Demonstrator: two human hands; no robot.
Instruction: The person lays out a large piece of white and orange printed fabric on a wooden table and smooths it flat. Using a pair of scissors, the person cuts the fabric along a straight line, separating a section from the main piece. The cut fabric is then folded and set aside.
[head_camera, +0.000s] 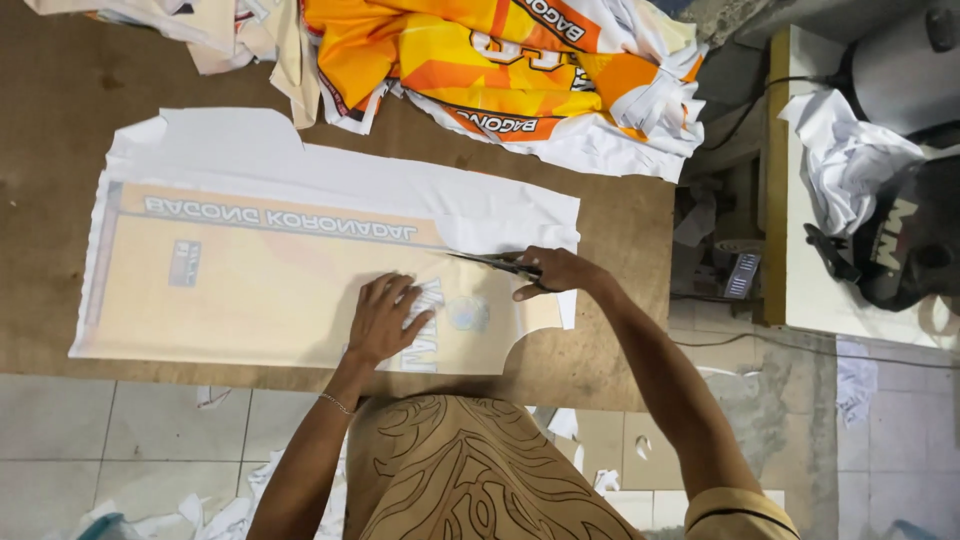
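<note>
Both hands are on the job. My left hand (385, 320) lies flat, fingers spread, pressing on the printed fabric panel (270, 285), a pale orange piece with a white margin that lies face down across the middle of the surface (620, 230). My right hand (555, 272) is closed around the handles of the scissors (495, 263), whose blades point left along the line where the orange print meets the white margin. I cannot tell how far the blades are parted.

To cut well, I judge that I should keep my flat hand near the blades but clear of their path, so the cloth stays taut and does not bunch. Long, steady strokes along the printed edge would likely leave a cleaner line than short snips, and the lower blade should ride on the wood so the cloth does not lift. The curved notch on the panel's right edge would call for slower work.

Brown and worn, the wooden surface carries a heap of orange, yellow and white printed fabric (500, 70) at its far edge, with paler pieces (200, 25) to the left of it. Below the near edge, white scraps (215, 515) litter the tiled floor (120, 430). To the right stands a white bench (800, 200) with crumpled white cloth (850, 155) and a dark machine (900, 240) on it.
</note>
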